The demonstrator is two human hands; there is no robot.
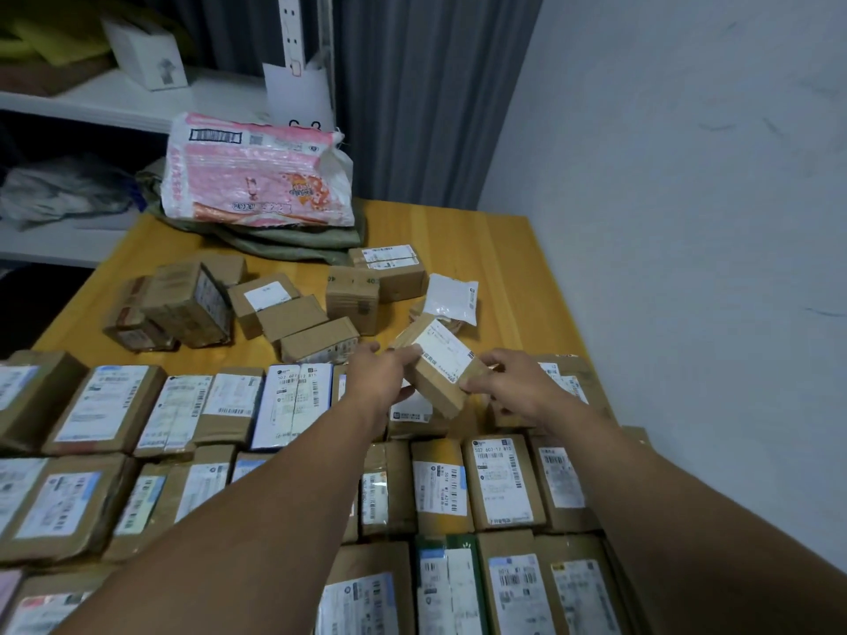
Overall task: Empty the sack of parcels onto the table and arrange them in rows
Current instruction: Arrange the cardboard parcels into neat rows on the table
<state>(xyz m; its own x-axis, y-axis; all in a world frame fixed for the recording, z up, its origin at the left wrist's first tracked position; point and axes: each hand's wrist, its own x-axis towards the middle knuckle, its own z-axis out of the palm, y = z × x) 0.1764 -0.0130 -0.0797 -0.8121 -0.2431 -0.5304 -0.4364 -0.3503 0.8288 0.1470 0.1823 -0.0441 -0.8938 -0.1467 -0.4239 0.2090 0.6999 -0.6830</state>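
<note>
— Across the near half of the worktop (495,249) you've got rows of parcels (504,478), packed edge to edge with labels up, running from the left side to the right.

— And the sack?

— That's the pink-and-white sack (256,176), slumped at the far left corner of the worktop on top of a folded green sack (293,245). Behind them are a white shelf (91,103) and a grey curtain (412,84).

— What sits between the sack and your rows?

— You have a loose pile of brown boxes (192,300) there, lying at all angles and not lined up. Near the pile's right end lies a white poly bag (451,297).

— Now the one you're handling.

— It's a small brown parcel (440,373), tilted, white label facing up, held off the surface above the far row, right of centre. Your left grip (380,373) has the left end, fingers over the top edge and thumb underneath. Your right grip (513,382) pinches the right corner. Both are closed on that same box, with your forearms stretched out over the rows.
</note>
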